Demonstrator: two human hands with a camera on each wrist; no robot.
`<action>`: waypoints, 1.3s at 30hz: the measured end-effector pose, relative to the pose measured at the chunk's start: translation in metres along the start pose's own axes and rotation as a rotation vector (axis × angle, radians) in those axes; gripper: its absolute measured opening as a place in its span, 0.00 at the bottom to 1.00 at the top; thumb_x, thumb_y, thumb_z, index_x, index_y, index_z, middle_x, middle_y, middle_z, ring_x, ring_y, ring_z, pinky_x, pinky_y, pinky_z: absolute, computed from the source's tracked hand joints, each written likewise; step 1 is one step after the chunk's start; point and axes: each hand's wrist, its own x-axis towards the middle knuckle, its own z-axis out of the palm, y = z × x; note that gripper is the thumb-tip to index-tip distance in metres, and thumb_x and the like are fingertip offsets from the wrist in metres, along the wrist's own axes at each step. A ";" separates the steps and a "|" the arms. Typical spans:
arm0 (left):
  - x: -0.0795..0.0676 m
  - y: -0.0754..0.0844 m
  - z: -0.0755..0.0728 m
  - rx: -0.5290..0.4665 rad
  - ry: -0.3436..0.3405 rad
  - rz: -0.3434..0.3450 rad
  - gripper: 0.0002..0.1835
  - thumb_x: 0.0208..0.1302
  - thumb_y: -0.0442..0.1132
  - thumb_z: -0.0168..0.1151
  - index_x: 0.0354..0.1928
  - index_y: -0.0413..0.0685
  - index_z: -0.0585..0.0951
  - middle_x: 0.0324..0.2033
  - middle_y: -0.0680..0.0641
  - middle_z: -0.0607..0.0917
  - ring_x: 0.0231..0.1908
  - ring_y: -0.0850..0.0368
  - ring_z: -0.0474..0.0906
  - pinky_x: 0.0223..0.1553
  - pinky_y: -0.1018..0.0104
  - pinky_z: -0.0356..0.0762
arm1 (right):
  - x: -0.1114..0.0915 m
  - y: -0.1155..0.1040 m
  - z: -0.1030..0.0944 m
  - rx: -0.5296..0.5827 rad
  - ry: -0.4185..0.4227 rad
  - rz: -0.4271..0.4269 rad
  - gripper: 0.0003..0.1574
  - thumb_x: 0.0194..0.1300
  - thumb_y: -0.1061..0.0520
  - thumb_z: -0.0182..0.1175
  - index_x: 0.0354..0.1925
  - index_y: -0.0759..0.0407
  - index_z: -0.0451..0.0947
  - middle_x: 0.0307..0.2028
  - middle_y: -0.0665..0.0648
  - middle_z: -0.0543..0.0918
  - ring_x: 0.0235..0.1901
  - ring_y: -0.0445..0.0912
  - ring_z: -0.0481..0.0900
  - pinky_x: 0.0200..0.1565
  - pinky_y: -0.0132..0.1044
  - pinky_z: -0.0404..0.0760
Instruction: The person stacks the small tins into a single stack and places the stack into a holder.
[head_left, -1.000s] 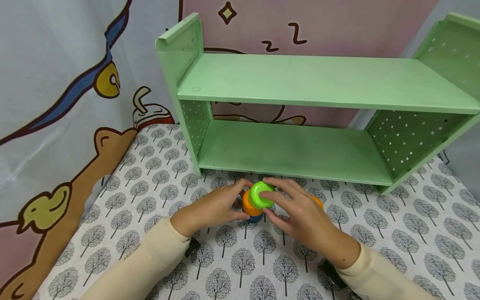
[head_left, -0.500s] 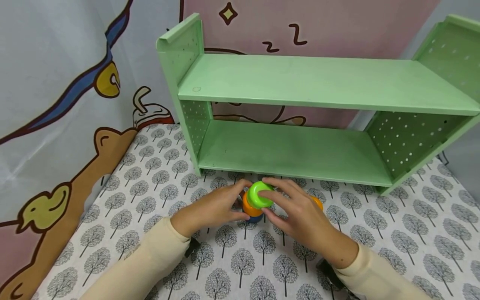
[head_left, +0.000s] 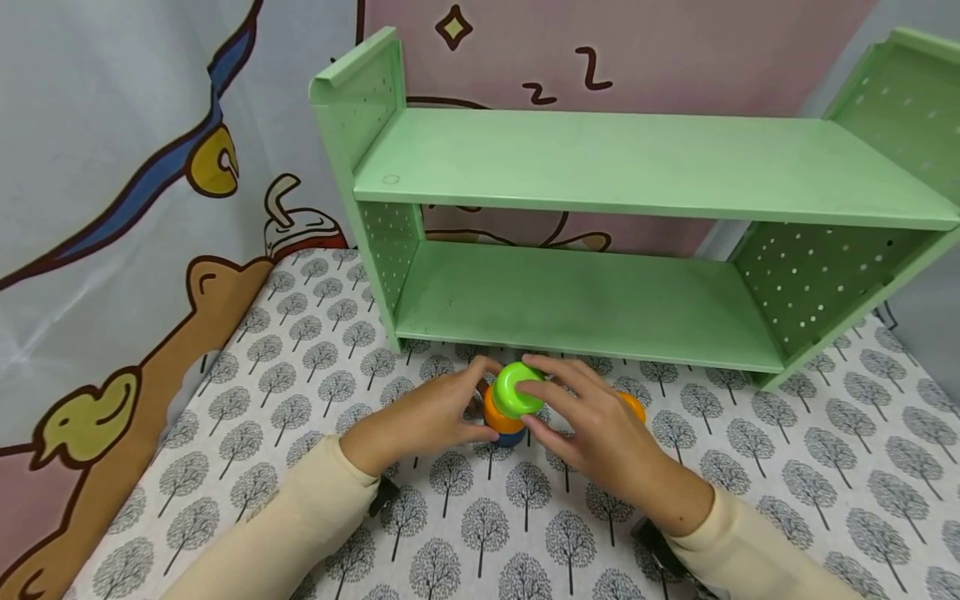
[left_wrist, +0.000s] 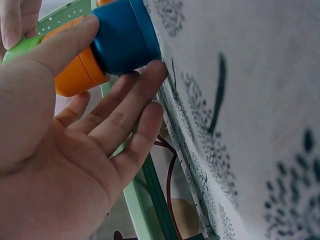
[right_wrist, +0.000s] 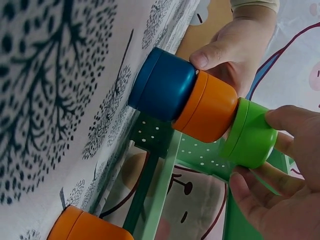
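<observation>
A small stack of round cups stands on the tree-print cloth: a blue cup (right_wrist: 162, 82) at the bottom, an orange cup (right_wrist: 207, 107) above it, and a green cup (right_wrist: 250, 132) on top. The green cup leans a little off the orange one's centre, with my right hand (head_left: 596, 412) pinching it between thumb and fingers. My left hand (head_left: 427, 417) curves around the lower stack. Its thumb touches the blue cup close to where it meets the orange one, and its fingers reach behind the blue cup (left_wrist: 125, 40).
Another orange cup (head_left: 633, 406) stands on the cloth (head_left: 525, 517), partly hidden behind my right hand. Just beyond the stack is a pale green two-tier shelf (head_left: 600, 300) with perforated sides. A cartoon-printed curtain (head_left: 150, 125) hangs to the left and behind.
My right hand and the green cup have shifted very slightly left over the orange cup. The left hand and the lower cups stay where they were.
</observation>
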 end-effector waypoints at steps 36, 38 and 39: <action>0.000 -0.001 0.000 -0.103 -0.015 0.000 0.37 0.59 0.43 0.74 0.63 0.49 0.62 0.51 0.47 0.83 0.45 0.58 0.84 0.48 0.71 0.83 | 0.001 0.001 0.004 0.026 -0.020 0.000 0.16 0.65 0.57 0.68 0.51 0.58 0.82 0.58 0.61 0.78 0.49 0.51 0.84 0.42 0.35 0.88; 0.000 -0.001 0.000 -0.110 -0.015 0.001 0.37 0.59 0.43 0.74 0.63 0.49 0.62 0.50 0.47 0.83 0.45 0.58 0.84 0.48 0.71 0.83 | 0.001 0.001 0.004 0.026 -0.022 0.000 0.16 0.65 0.56 0.68 0.50 0.58 0.82 0.58 0.61 0.79 0.50 0.52 0.84 0.42 0.35 0.88; 0.000 -0.001 0.000 -0.109 -0.014 0.000 0.37 0.59 0.43 0.74 0.63 0.49 0.62 0.50 0.47 0.83 0.45 0.58 0.84 0.49 0.71 0.83 | 0.001 0.001 0.004 0.027 -0.022 -0.001 0.16 0.66 0.56 0.67 0.51 0.58 0.82 0.58 0.61 0.79 0.50 0.52 0.84 0.42 0.35 0.88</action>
